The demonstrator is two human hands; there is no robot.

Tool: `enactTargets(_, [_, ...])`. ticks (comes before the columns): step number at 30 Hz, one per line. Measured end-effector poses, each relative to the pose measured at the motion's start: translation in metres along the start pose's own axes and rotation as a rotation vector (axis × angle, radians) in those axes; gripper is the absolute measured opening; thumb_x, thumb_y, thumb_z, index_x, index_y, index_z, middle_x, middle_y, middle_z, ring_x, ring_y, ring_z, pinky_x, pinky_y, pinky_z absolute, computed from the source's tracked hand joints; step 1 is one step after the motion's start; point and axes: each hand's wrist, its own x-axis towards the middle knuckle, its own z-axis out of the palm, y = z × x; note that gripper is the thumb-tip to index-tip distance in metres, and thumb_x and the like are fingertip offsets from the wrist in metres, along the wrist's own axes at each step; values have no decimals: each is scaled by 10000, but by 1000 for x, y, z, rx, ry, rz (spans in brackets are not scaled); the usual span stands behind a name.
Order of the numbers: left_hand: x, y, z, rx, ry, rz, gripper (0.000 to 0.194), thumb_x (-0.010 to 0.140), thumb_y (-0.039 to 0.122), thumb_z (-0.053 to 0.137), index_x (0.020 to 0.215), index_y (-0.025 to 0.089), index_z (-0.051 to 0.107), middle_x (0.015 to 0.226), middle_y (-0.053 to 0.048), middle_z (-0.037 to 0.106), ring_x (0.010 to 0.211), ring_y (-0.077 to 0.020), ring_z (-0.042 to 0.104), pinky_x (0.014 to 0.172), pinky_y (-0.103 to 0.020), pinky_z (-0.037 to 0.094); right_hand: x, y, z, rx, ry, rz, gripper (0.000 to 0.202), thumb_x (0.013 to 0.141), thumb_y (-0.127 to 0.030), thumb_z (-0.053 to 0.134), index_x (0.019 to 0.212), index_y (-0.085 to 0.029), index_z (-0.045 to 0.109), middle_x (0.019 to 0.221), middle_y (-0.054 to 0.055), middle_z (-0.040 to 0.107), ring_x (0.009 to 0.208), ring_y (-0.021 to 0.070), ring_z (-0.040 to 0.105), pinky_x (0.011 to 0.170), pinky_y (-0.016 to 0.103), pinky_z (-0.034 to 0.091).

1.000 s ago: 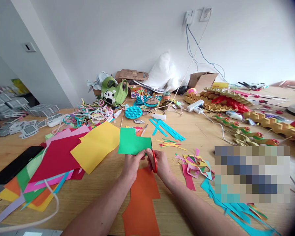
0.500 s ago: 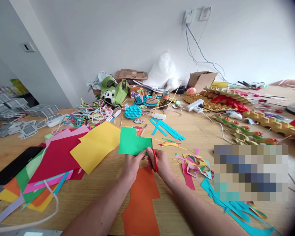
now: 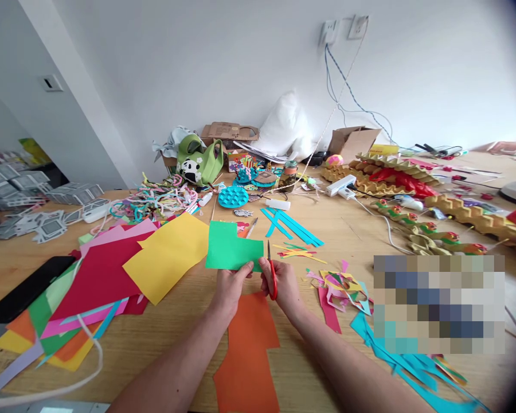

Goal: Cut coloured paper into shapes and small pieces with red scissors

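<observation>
The fingers of our left hand pinch the green paper by its lower edge. Our right hand curls round the red-handled scissors, blades pointing up just beside the paper's right edge; whether its thumb also presses the corner, we can't quite tell. Held only from below, the sheet could bend or swivel under the blades and give a crooked cut; a thumb so near them could get nicked. Beneath, orange paper lies on the desk, yellow paper to the left, blue strips beyond.
</observation>
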Motion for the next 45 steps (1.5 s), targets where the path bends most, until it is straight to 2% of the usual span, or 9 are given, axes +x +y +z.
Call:
enactTargets(7, [6, -1, -5, -29, 56, -9, 272, 547, 282, 794, 740, 135, 671, 670, -23, 667, 600, -141, 581, 609, -282, 484, -7, -10, -5, -21, 233, -182, 541, 865, -658, 353, 576, -213, 457, 466, 28, 540, 413, 133, 509, 430, 235, 417])
enactTargets(12, [8, 0, -5, -30, 69, -15, 268, 543, 283, 799, 716, 128, 665, 669, -27, 668, 586, -138, 591, 600, -281, 491, -6, -15, -2, 306, 369, -334, 646, 926, -609, 78, 690, -200, 519, 657, 79, 614, 626, 179, 623, 614, 290, 488])
enactTargets(15, [8, 1, -6, -57, 69, -14, 313, 551, 288, 801, 783, 123, 671, 698, -34, 682, 593, -153, 614, 610, -298, 507, -5, -15, -2, 283, 274, -239, 605, 916, -634, 195, 662, -190, 518, 630, 67, 614, 582, 164, 608, 586, 272, 468])
enactTargets(20, [8, 3, -7, -104, 61, -36, 352, 562, 303, 802, 818, 102, 668, 717, -64, 699, 615, -192, 658, 652, -339, 538, -8, -14, 2, 34, -85, 43, 605, 839, -717, 318, 577, -195, 473, 432, 14, 528, 394, 128, 500, 430, 239, 372])
enactTargets(25, [9, 3, -8, -146, 52, -25, 307, 589, 307, 788, 782, 102, 664, 700, -77, 705, 634, -200, 671, 667, -345, 550, -8, -7, 7, -107, -213, 51, 593, 819, -725, 363, 585, -192, 475, 432, 9, 534, 374, 119, 478, 397, 224, 336])
enactTargets(31, [10, 4, -8, -176, 100, -44, 340, 599, 312, 779, 830, 100, 647, 724, -91, 713, 699, -240, 697, 705, -381, 559, -7, 3, 7, -302, -187, -57, 563, 865, -654, 388, 574, -186, 500, 472, 27, 578, 422, 129, 518, 438, 220, 356])
enactTargets(37, [8, 6, -7, -200, 108, -66, 375, 585, 293, 787, 873, 105, 639, 766, -87, 716, 711, -238, 700, 685, -363, 560, -10, 7, 9, -342, -218, -108, 545, 880, -612, 396, 547, -192, 499, 459, 19, 569, 423, 135, 522, 444, 223, 355])
enactTargets(42, [10, 8, -8, -193, 121, -62, 340, 614, 314, 765, 848, 98, 647, 749, -108, 718, 723, -239, 702, 688, -353, 548, 14, -1, -17, -424, -47, -66, 311, 814, -448, 554, 651, -184, 540, 563, 28, 641, 504, 158, 599, 470, 223, 394])
enactTargets(45, [11, 6, -8, -177, 123, -70, 323, 615, 319, 763, 821, 95, 655, 708, -115, 715, 703, -235, 698, 672, -339, 541, 43, -4, -36, -710, 27, -51, 104, 768, -266, 583, 736, -166, 578, 695, 51, 692, 617, 166, 641, 523, 216, 413])
